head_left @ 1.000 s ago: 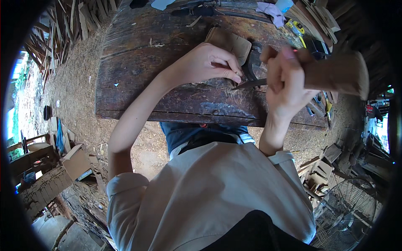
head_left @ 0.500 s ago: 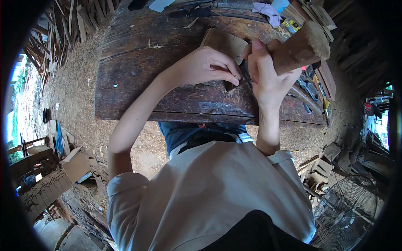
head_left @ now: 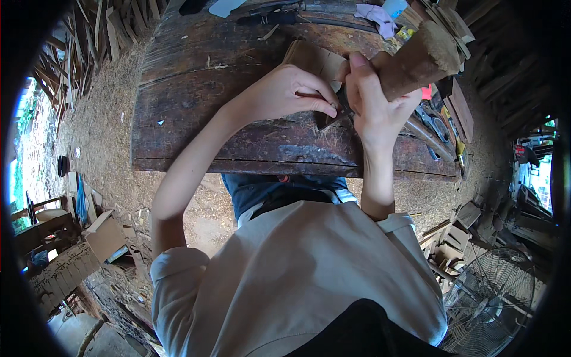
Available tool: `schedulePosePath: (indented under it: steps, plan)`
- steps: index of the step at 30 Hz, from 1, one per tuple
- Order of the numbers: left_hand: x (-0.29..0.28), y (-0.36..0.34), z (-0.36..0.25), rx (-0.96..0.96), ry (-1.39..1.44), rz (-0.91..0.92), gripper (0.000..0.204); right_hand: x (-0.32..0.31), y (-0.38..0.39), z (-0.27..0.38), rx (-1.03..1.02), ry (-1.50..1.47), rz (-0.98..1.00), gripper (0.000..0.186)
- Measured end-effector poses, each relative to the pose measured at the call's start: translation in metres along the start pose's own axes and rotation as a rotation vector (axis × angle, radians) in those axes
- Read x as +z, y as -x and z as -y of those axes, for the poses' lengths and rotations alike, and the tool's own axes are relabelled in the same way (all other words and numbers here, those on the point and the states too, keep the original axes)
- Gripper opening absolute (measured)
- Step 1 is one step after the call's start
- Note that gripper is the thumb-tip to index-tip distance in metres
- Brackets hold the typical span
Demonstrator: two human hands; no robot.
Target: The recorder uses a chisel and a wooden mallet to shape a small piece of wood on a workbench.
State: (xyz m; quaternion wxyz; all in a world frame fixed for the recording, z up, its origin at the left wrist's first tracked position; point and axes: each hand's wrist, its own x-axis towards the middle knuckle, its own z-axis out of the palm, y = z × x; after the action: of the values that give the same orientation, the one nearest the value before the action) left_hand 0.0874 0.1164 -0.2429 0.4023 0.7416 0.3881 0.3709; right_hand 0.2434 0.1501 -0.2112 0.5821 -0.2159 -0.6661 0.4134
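My right hand [head_left: 375,107] is wrapped round a chunky, roughly cylindrical piece of wood [head_left: 419,56], held slanting up to the right. A narrow dark blade [head_left: 327,122] lies low beside it, pointing down-left; whether it joins the wood is hidden. My left hand [head_left: 297,92] is bent over the bench, thumb and fingertips pinched beside the blade; what they hold is too small to make out. A flat wooden block [head_left: 324,62] with lines across it lies just beyond my fingers on the worn bench [head_left: 178,107].
Dark long tools [head_left: 267,18] and a pale purple cloth [head_left: 375,18] lie at the back of the bench, more tools [head_left: 431,128] at its right. Scrap wood [head_left: 113,30] is stacked left and right. A wire fan [head_left: 488,297] stands lower right, a cardboard box [head_left: 104,235] lower left.
My right hand has moved left and slightly up, with the wooden piece tipped upward toward the back right. My left hand has stayed almost still, fingers pinched.
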Motion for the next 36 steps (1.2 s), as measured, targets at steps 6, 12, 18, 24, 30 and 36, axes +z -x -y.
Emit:
schedulePosePath:
  steps: [6,12,18,24,30,36]
  plan:
    - [-0.003,-0.001,0.006,0.037,0.027,-0.03,0.014,-0.008,-0.01,0.021,0.003,-0.112,-0.009,0.032]
    - [-0.005,-0.004,0.005,0.057,-0.016,-0.018,0.015,-0.007,-0.008,0.007,-0.066,0.043,0.017,0.019]
    - [-0.004,0.001,0.012,0.067,0.025,-0.029,0.018,-0.006,-0.005,0.009,-0.067,-0.103,0.015,0.023]
    - [-0.006,0.001,0.012,0.089,-0.019,-0.038,0.019,-0.001,-0.004,-0.003,-0.081,-0.016,0.025,0.025]
    - [-0.009,-0.002,0.011,0.063,-0.036,-0.028,0.02,0.004,-0.02,0.013,0.077,-0.121,-0.155,0.031]
    - [-0.009,-0.001,0.012,0.038,-0.01,-0.003,0.021,0.003,-0.019,0.006,0.161,-0.155,-0.213,0.033]
